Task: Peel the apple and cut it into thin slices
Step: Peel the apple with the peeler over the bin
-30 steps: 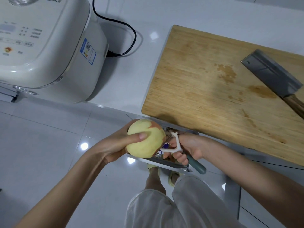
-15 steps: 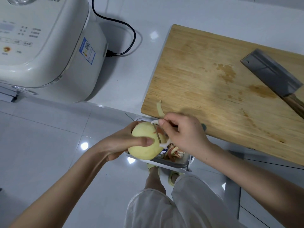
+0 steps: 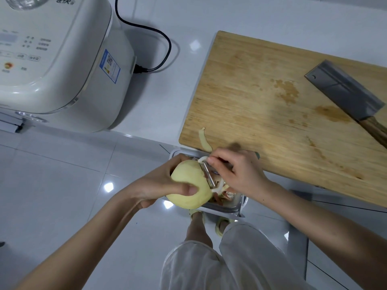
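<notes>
A glossy white stone bench [image 3: 163, 97] fills the upper part of the view. A cream plastic rice cooker [image 3: 62, 59] stands at its left end by the near edge, with a black power cord [image 3: 155, 38] looping from its side. Below lies a pale grey tiled floor [image 3: 52, 185], glossy, with bright spots of reflected light [image 3: 109, 187].

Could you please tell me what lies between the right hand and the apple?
In the head view, the peeler lies there: the right hand holds it, and its blade rests against the apple, held by the left hand.
</notes>
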Demonstrator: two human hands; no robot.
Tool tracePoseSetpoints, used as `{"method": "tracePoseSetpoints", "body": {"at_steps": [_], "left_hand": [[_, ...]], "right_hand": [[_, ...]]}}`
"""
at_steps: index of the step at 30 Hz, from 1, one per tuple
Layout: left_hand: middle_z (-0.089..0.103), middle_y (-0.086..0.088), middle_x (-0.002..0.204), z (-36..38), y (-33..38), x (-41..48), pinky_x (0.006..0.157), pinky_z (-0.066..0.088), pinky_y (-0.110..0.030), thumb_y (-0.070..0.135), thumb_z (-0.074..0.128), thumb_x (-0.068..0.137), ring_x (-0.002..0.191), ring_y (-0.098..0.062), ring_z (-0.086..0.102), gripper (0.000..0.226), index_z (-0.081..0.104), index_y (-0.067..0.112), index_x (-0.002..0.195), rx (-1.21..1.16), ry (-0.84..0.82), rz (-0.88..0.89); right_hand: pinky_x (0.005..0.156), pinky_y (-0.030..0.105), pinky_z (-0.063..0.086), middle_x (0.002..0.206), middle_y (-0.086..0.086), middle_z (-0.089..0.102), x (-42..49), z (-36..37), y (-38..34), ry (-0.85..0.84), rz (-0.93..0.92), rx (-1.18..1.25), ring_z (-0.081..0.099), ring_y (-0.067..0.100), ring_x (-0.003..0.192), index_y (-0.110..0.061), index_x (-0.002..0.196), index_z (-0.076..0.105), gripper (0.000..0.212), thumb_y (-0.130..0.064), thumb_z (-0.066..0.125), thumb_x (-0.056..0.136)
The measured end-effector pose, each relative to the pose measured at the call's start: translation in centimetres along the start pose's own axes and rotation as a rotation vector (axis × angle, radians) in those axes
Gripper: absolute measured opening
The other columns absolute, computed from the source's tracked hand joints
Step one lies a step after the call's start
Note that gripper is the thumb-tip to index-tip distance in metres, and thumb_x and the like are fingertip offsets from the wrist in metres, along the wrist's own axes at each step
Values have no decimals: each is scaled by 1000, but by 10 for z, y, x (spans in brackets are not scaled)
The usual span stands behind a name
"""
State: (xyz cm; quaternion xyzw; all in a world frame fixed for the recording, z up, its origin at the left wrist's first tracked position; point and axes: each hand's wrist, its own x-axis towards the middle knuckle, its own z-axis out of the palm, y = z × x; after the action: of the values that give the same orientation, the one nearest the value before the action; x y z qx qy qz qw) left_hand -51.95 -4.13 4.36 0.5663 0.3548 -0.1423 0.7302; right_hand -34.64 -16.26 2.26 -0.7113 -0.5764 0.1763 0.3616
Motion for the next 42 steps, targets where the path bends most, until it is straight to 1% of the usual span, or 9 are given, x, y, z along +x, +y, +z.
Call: {"method": "tracePoseSetpoints", "body": {"at_steps": [5,9,12,16,21,27,36,39,42], "left_hand": [[68,2,103,-9,6,-11,70,53,-27,33,88,32,95,-15,66,88,55,25,113,-145,-27,95],[66,4,102,-15,14,-10,70,53,-29,28,79,41,95,-14,65,75,54,27,112,-93,3,115],[65,13,99,-15,9,-11,71,53,-28,29,79,43,94,-10,64,69,54,33,108,-27,-8,110],[63,14,102,-10,5,-12,71,52,-26,27,80,46,95,-8,63,68,54,42,107,-4,-26,133],[60,1,114,-7,2,-13,79,54,-32,26,82,49,103,-18,61,76,50,33,117,30,-29,173],[59,13,111,-6,-1,-17,74,52,-25,27,79,46,101,-8,61,75,50,35,115,-28,5,215],[53,11,115,-14,9,-21,69,51,-26,31,82,42,103,-11,58,79,48,40,113,-54,68,315],[53,24,109,-12,8,-20,67,54,-27,31,80,44,99,0,58,74,48,49,108,8,97,304],[52,31,103,-9,3,-18,65,55,-26,32,80,43,93,6,57,79,45,43,112,36,146,293]], "right_hand": [[46,16,28,43,-20,43,-21,11,23,-166,243,-68,42,-6,41,-17,73,68,16,-8,60,82],[51,27,37,57,-2,63,-24,20,21,-271,374,15,54,13,49,-14,76,66,16,-12,56,87],[51,31,39,61,-5,63,-10,8,8,-185,442,174,58,20,55,-32,69,62,24,-22,56,90],[49,32,40,53,-7,57,5,-4,-15,-62,304,207,52,13,47,-42,60,55,33,-28,59,90],[43,14,28,41,-15,39,13,-7,-24,5,61,53,41,-2,39,-25,67,66,24,-33,58,88],[45,16,31,45,-8,51,4,-6,-6,-14,151,73,43,8,40,-23,67,66,21,-24,59,87],[59,37,48,68,7,67,-25,35,25,-391,645,27,58,23,58,-13,79,68,24,-17,46,87],[44,27,33,52,7,51,-17,39,22,-448,1094,444,42,18,43,-7,87,65,27,-18,42,96],[37,18,27,45,-1,41,-16,41,26,-671,1569,914,33,11,36,-6,78,63,52,-40,30,99]]}}
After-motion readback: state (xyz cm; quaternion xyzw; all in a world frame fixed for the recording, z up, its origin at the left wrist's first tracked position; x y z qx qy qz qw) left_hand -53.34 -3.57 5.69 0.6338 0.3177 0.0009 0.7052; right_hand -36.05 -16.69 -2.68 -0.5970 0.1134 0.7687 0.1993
